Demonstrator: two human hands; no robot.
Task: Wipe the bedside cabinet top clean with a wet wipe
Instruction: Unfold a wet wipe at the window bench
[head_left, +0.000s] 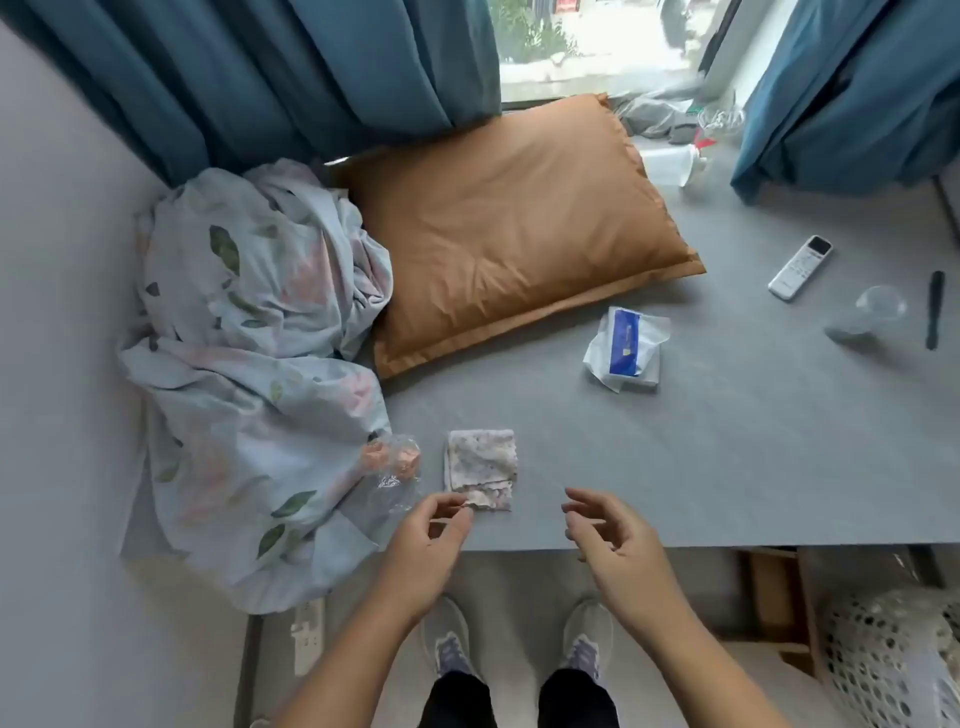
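Observation:
A folded wet wipe (482, 466), white with pinkish speckles, lies flat on the grey cabinet top (727, 441) near its front edge. My left hand (431, 540) hovers at the wipe's near left corner, thumb and fingertips touching or just beside that corner. My right hand (608, 535) floats to the right of the wipe with fingers curled and apart, holding nothing. A blue and white wipe packet (626, 349) rests farther back on the top.
An orange pillow (514, 228) and a crumpled floral sheet (249, 364) fill the left back. A crinkled clear wrapper (395, 467) lies left of the wipe. A white remote (800, 267), a clear cup (867, 314) and a black pen (935, 309) sit right. A white basket (893, 665) stands below.

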